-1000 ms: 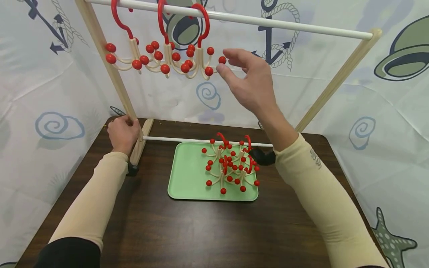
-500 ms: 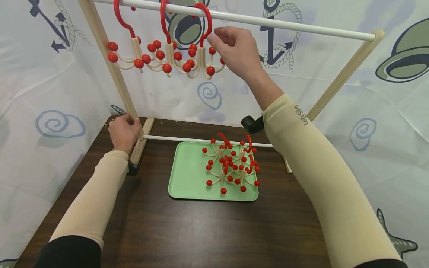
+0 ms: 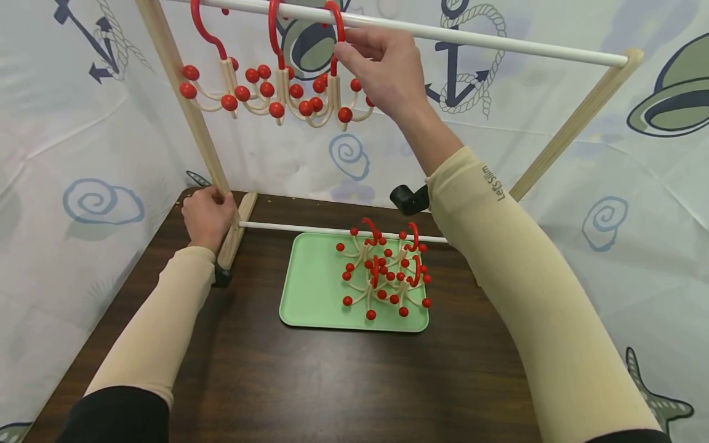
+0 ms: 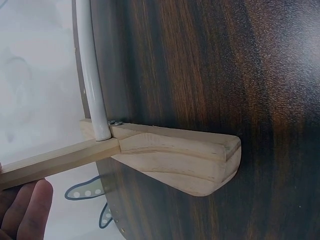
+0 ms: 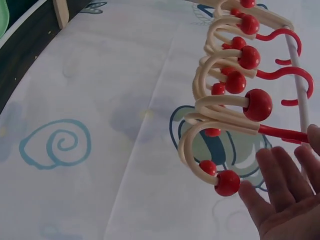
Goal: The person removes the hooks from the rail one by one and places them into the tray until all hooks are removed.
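Observation:
Three pale wooden hangers with red hooks and curved arms tipped with red balls hang from the white upper rod (image 3: 476,39). My right hand (image 3: 393,74) pinches the hook of the rightmost hanger (image 3: 333,92) between thumb and fingers, just under the rod. In the right wrist view, the thumb meets the red hook (image 5: 280,132) while the other fingers spread past it. Low on the left, my left hand (image 3: 206,216) grips the rack's wooden post (image 3: 194,123); in the left wrist view its fingertips curl against the post (image 4: 60,160).
A green tray (image 3: 310,289) on the dark table (image 3: 332,381) carries several more hangers (image 3: 388,264), bunched at its right side. The lower white rod (image 3: 277,227) runs behind and across the tray's far edge. A patterned curtain (image 3: 288,166) surrounds the table.
My right hand has risen and moved left from beside the rightmost hanger's balls to its hook, and now pinches it. The left hand stays on the post.

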A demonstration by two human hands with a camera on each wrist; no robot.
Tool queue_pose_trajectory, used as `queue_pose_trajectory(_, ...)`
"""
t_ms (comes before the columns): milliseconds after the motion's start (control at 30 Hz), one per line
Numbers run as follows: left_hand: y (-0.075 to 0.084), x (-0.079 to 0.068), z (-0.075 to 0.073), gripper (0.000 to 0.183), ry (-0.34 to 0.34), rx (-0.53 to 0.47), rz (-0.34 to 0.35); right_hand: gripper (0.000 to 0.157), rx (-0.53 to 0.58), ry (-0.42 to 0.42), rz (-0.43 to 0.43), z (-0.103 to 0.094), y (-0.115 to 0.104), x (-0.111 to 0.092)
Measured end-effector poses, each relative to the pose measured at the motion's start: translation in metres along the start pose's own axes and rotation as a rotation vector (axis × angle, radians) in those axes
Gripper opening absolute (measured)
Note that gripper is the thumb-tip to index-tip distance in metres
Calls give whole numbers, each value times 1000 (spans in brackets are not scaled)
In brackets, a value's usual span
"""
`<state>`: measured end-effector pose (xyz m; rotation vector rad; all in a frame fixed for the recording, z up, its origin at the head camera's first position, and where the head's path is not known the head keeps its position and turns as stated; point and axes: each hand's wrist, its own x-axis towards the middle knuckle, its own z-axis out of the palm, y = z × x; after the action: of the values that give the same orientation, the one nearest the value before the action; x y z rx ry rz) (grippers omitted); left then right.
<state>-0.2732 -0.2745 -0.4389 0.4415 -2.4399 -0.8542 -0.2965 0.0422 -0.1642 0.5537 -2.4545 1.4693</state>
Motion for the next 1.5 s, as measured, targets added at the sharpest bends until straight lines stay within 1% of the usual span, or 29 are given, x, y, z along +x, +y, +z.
queue_pose_trajectory(100, 1, 0, -1, 32, 0, 0, -1, 35, 32, -14, -17, 0, -2, 1)
queue_pose_trajectory(267, 3, 0, -2, 33, -1, 8, 2, 31, 6, -26, -16, -1, -6, 3)
queue_pose_trajectory(333, 3, -1, -2, 33, -2, 12, 5, 30, 10, -18, -13, -3, -7, 3)
queue_pose_trajectory(500, -1, -1, -1, 34, -4, 8, 6, 28, 27, 18, -44, -11, -8, 1)
queue_pose_trajectory(633, -6, -2, -2, 34, 8, 3, 14, 27, 68, 77, -103, -17, -9, -5)
queue_pose_trajectory(767, -5, -2, -2, 32, 19, -3, 28, 26, 123, 128, -171, -28, -8, -12)
queue_pose_trajectory(900, -3, -2, -1, 32, 16, -5, 26, 25, 138, 141, -219, -37, -7, -24)
queue_pose_trajectory(1000, -2, -1, -1, 32, 14, -8, 26, 24, 140, 130, -222, -43, -4, -35)
queue_pose_trajectory(1133, -1, 0, 0, 32, 12, -14, 22, 24, 167, 83, -208, -47, 5, -53)
queue_pose_trajectory(1233, -2, 0, 0, 32, 6, -14, 21, 21, 200, 2, -203, -44, 13, -68)
queue_pose_trajectory(1300, -3, 1, 1, 33, 5, -14, 22, 18, 204, -66, -189, -37, 19, -79)
queue_pose_trajectory(1400, -4, 1, 1, 33, 10, -12, 18, 15, 173, -168, -154, -21, 30, -94)
queue_pose_trajectory(1500, -4, 1, 2, 34, 6, -15, 11, 15, 130, -247, -76, -3, 41, -112)
